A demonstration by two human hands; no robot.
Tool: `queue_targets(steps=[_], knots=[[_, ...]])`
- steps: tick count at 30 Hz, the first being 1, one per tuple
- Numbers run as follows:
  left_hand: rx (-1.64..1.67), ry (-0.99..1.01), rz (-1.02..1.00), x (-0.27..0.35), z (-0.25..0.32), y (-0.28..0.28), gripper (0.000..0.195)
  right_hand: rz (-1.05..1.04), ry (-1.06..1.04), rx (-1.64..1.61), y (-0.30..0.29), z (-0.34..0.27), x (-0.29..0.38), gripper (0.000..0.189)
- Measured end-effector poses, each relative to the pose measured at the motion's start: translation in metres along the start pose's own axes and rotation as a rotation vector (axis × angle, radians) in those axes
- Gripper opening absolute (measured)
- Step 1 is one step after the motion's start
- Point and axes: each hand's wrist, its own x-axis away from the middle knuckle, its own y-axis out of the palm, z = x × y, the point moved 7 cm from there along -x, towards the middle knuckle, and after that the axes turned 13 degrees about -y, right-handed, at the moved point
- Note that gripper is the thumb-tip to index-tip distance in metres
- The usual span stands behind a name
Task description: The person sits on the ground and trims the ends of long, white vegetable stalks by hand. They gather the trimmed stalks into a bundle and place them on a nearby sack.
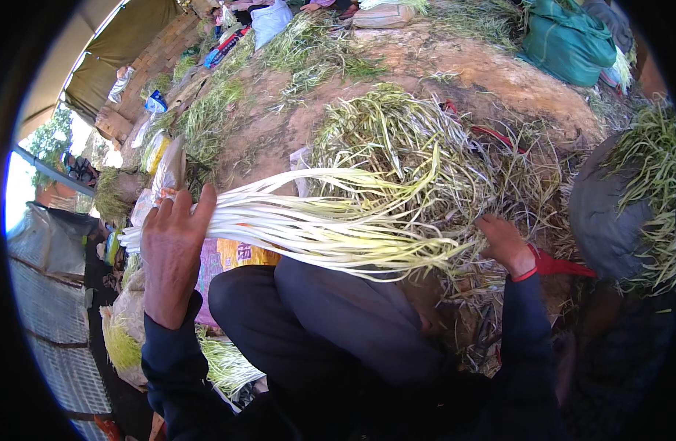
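Note:
My left hand (175, 242) is wrapped around a bunch of blanched chives (305, 218) near its white stem ends. The bunch stretches to the right above my knees, turning pale yellow-green toward the leaf tips. Just past those tips is my right hand (503, 245), with a red band at the wrist. Its fingers are partly hidden, and I cannot tell whether they hold any leaves. Beyond the bunch lies a large heap of loose, partly dried leaves (393, 132) on the earth floor.
A grey rounded bundle (608, 209) topped with green leaves stands at the right. A green bag (569, 47) sits farther back. At lower left are more chives (230, 364). A white sack (270, 23) and other people are at the far side.

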Motion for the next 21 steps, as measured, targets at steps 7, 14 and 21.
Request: queue_targets(steps=[7, 14, 21], knots=[[-0.033, 0.092, 0.103, -0.012, 0.017, -0.021, 0.038, 0.585, -0.262, -0.377, -0.117, -0.093, -0.030, 0.035], [0.010, 0.154, 0.013, -0.003, 0.029, -0.045, 0.038, 0.612, -0.553, -0.579, -0.126, -0.184, -0.108, 0.021], [0.212, 0.132, -0.162, 0.023, 0.016, -0.027, 0.020, 0.502, -0.400, -0.355, -0.069, -0.144, -0.088, 0.016]])
